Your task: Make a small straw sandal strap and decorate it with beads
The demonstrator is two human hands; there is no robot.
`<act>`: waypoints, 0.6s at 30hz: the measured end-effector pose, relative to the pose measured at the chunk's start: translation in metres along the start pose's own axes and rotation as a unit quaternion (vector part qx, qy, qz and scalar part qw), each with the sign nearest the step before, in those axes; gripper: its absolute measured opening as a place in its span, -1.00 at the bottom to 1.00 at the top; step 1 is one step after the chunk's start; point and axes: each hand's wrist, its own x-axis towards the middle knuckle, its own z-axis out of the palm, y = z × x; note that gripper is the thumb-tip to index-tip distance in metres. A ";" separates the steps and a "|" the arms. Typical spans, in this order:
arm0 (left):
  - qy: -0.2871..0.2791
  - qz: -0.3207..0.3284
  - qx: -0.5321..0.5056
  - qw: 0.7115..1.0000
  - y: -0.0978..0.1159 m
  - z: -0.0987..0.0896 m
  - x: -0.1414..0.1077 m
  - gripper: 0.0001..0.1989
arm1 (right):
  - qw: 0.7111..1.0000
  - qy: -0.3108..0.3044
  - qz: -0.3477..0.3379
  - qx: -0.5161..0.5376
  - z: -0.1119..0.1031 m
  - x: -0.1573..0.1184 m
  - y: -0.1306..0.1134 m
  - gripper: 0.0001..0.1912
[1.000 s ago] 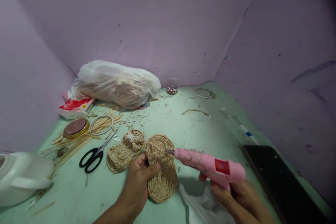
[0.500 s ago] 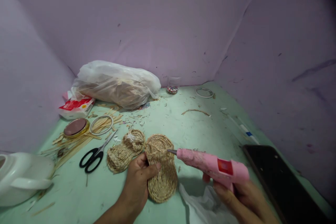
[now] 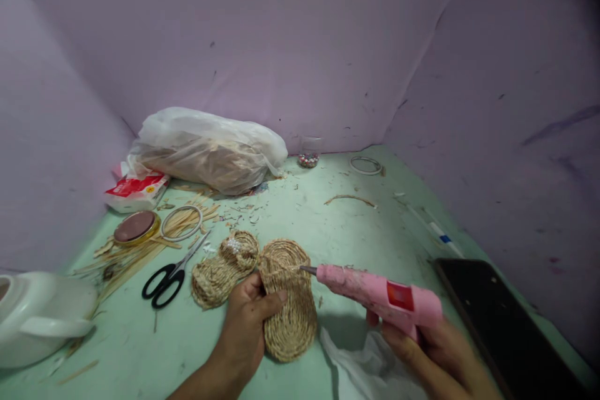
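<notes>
A small woven straw slipper is held by its left side in my left hand, the thumb lying across its top. My right hand grips a pink hot glue gun by its handle. The gun's metal nozzle points left and meets the right edge of the slipper, near its strap; I cannot tell whether glue is coming out. Just left of my left hand lies a second woven slipper with white beads on its strap.
Scissors, straw strips, a tape ring and a round tin lie left, near a white pitcher. Behind are a plastic bag and a bead jar. A phone and white plastic lie right.
The glue gun has shifted very slightly, its rear end a little to the left. My left hand and both slippers have stayed in place.
</notes>
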 end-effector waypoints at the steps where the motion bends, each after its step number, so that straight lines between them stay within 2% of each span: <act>1: 0.001 0.001 0.001 1.000 0.000 0.000 0.000 -0.71 | 1.000 0.004 0.000 -0.004 0.000 0.000 0.001 -0.67; 7: 0.003 0.000 0.002 1.000 -0.001 -0.002 0.000 -0.73 | 1.000 0.005 0.028 -0.006 -0.002 0.003 -0.002 -0.67; 12: 0.005 -0.003 -0.002 1.000 0.000 0.001 0.001 -0.71 | 0.996 0.083 -0.009 -0.033 -0.003 0.009 -0.019 -0.73; 15: 0.008 0.010 0.003 1.000 -0.001 0.003 0.002 -0.71 | 0.998 0.054 -0.033 -0.024 -0.002 0.007 -0.023 -0.75; 18: 0.007 0.023 0.018 1.000 -0.002 0.005 0.002 -0.71 | 0.999 0.022 -0.039 -0.020 0.002 0.002 -0.020 -0.68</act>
